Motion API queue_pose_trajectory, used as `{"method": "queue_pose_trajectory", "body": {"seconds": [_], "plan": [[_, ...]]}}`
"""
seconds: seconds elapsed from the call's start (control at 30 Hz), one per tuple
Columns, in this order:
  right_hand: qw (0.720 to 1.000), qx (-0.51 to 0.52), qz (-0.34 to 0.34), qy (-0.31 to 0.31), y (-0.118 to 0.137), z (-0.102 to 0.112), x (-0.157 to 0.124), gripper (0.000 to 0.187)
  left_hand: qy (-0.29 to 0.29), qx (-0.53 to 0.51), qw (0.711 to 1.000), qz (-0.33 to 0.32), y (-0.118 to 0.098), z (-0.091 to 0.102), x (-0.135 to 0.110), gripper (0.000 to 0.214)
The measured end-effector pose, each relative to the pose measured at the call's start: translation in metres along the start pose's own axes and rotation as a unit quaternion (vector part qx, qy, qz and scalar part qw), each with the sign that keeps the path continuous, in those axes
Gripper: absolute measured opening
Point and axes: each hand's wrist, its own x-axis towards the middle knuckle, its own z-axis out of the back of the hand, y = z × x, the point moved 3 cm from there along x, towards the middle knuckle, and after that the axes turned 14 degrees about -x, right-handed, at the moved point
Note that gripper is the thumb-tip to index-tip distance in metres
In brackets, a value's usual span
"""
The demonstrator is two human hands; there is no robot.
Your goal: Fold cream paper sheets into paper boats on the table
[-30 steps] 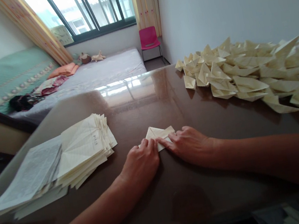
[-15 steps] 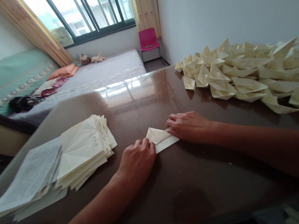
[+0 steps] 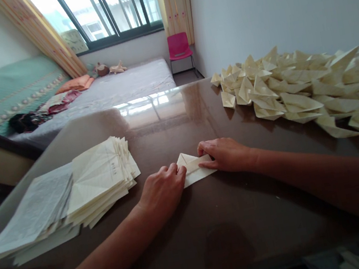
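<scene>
A partly folded sheet of cream paper lies on the brown table, with a pointed fold at its top and a flap across its front. My left hand is closed on the paper's left end, its fingers curled. At the right end, my right hand holds the paper, thumb on the front flap and fingers over the upper edge. The undersides of both hands are hidden.
On the left lies a stack of creased cream sheets beside greyish printed sheets. A big heap of folded paper pieces covers the right back of the glossy table. Beyond stand a bed and a pink chair.
My right thumb has come down onto the front flap, apart from the fingers. My left thumb now shows on the front of the paper. The stacks stay put.
</scene>
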Motion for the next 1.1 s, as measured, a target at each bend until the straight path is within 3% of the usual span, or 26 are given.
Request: {"method": "queue_pose_trajectory", "body": {"seconds": [0.3,0.6,0.7,0.87,1.1], "plan": [[0.991,0.129,0.013,0.045,-0.006,-0.004,0.007,0.018,-0.018,-0.002,1.0,-0.002,-0.001,-0.001,0.0,0.018],[0.981,0.193,0.02,-0.015,-0.003,-0.001,0.006,0.013,-0.046,0.0,0.999,-0.012,0.0,0.0,-0.001,0.016],[0.975,0.213,0.018,-0.056,-0.002,0.002,0.006,0.012,-0.103,-0.005,0.994,-0.028,0.001,-0.001,0.001,0.014],[0.948,0.291,0.052,-0.12,0.008,0.006,0.001,0.012,-0.239,-0.026,0.969,-0.053,0.003,0.0,0.004,0.033],[0.923,0.356,0.047,-0.137,0.017,0.012,-0.004,0.011,-0.232,-0.154,0.96,-0.044,0.012,0.011,0.005,0.021]]}}
